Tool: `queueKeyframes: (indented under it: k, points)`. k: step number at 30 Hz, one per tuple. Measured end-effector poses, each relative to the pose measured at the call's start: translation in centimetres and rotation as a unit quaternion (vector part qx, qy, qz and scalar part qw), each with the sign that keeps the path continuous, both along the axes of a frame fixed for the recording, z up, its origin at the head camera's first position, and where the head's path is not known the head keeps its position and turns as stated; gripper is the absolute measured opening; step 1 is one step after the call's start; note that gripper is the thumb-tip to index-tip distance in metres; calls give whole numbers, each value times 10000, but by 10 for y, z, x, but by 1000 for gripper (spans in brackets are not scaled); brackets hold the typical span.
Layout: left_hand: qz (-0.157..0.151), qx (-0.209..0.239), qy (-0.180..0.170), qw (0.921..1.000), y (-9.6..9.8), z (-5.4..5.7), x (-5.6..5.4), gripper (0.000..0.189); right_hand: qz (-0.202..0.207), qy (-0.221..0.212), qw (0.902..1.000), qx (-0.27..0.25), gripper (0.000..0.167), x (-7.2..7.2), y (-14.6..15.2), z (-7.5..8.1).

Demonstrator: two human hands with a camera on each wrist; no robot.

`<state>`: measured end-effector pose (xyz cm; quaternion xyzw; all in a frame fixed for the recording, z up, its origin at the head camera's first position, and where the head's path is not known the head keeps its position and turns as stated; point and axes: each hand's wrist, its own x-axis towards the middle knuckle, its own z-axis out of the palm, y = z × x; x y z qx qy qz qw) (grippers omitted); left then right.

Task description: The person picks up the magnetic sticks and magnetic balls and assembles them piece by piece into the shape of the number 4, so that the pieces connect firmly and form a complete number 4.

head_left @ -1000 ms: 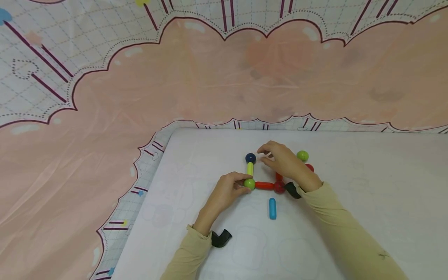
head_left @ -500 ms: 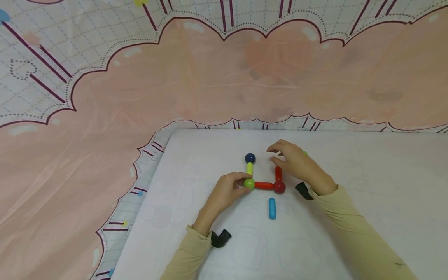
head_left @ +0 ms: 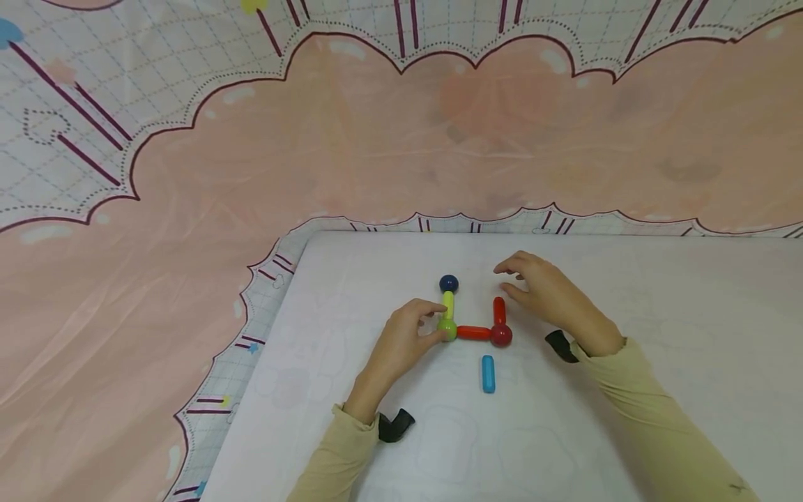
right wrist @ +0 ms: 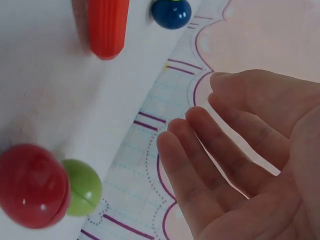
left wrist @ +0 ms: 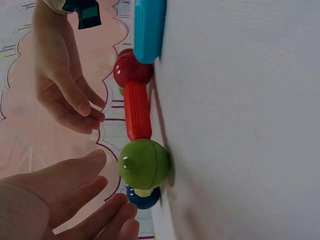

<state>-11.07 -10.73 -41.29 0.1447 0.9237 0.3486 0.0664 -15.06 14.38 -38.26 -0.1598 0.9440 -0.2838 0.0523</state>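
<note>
Ball-and-stick toy [head_left: 473,333] makes a square U, with one red end bare

Left hand [head_left: 398,345] and right hand [head_left: 547,296] both look loose, with fingers a little bent and spread, and I see nothing held in them. The left hand is by the green ball [head_left: 447,330] at one corner of the toy. In the left wrist view a gap shows between its thumb and that ball, but I cannot tell if another fingertip brushes the toy.

The toy lies on the white table [head_left: 677,300], between the hands. The right hand is nearer to the bare end of the red side stick [head_left: 499,310], which points away from the person.

The red middle stick [left wrist: 137,110] runs sideways from the green ball to a dark red ball [head_left: 500,335]. A yellow stick [head_left: 449,302] goes from the green ball to a navy ball [head_left: 448,283].

On the person's side, a blue stick [head_left: 488,374] lies loose, its long way matching the red side stick. Near the right hand sit a loose red ball [right wrist: 32,186] and a lime ball [right wrist: 84,187], hidden in the head view.

The balls are smooth and shiny. The sticks have round ends and long grooves, like hard plastic. Past the table, a peach sheet [head_left: 401,160] has wavy dark lines
</note>
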Motion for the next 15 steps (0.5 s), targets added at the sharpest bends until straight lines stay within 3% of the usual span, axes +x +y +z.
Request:
queueKeyframes:
  k: [15]
  points:
    - [-113,24,-45,9999,16,10,3,35,-75,206,9996,-169,33,10,25,-2]
